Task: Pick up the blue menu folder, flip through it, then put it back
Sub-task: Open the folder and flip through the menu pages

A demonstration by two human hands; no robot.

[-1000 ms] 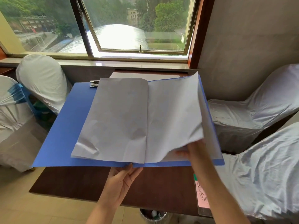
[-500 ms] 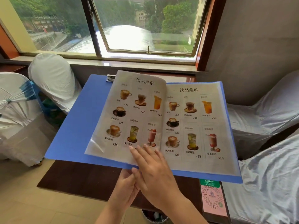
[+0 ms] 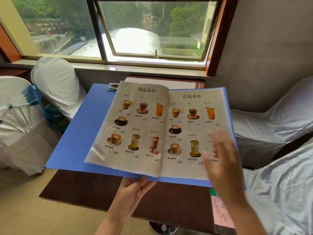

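Observation:
The blue menu folder [image 3: 79, 133] lies open in the air above a dark wooden table [image 3: 94, 189]. Two drink menu pages [image 3: 149, 126] in clear sleeves face up, with pictures of coffees and juices. My left hand [image 3: 135, 190] grips the folder's near edge at the spine from below. My right hand [image 3: 220, 155] hovers blurred over the lower part of the right page, fingers spread, holding nothing. A metal clip [image 3: 113, 86] shows at the folder's top edge.
White-covered chairs stand at the left [image 3: 55, 85] and right [image 3: 271, 126]. A pink QR card stand [image 3: 220, 212] sits on the table's near right corner. A window [image 3: 152, 31] and its sill lie beyond the table. A bin [image 3: 162, 228] shows under the table.
A blank sheet was turned over to the left, showing the printed menu pages. My right hand then swept from the left page across to the right page. The left hand kept its hold.

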